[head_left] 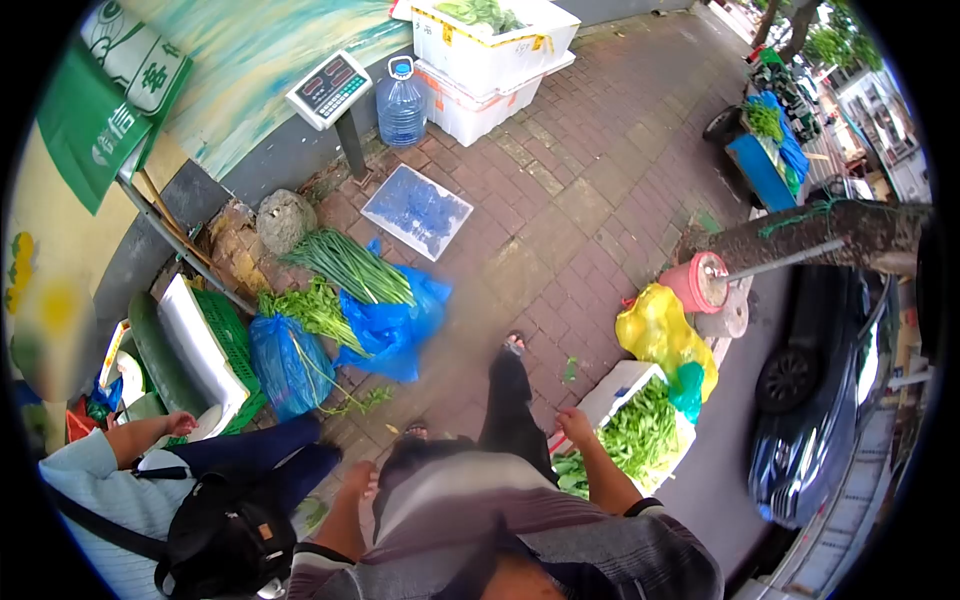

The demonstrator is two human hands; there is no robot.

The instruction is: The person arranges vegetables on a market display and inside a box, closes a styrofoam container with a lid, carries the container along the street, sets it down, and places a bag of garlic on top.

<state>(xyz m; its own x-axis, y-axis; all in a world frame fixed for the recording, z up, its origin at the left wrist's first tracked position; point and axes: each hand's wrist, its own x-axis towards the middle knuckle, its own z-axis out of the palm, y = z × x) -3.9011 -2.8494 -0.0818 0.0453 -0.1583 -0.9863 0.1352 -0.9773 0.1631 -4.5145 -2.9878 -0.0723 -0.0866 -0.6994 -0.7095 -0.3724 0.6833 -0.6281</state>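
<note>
My left hand [362, 480] hangs beside my left thigh, fingers loosely apart and holding nothing visible. On the other side, my right hand [573, 425] is held out from my leg, empty, its fingers loosely bent. It is nearest to a white foam box [622, 385] of leafy greens [640, 430]. Ahead on the left, long green stalks [352, 265] lie on a blue plastic bag [400, 330], beside leafy celery-like greens [308, 308] and another full blue bag [288, 365].
Another person [120, 500] with a black bag is close on my left, near a green crate [222, 345]. A scale [330, 90], a water jug [401, 105] and foam boxes [490, 50] stand ahead. Yellow bag [665, 335], pink bucket [695, 283] and dark car [810, 400] are right.
</note>
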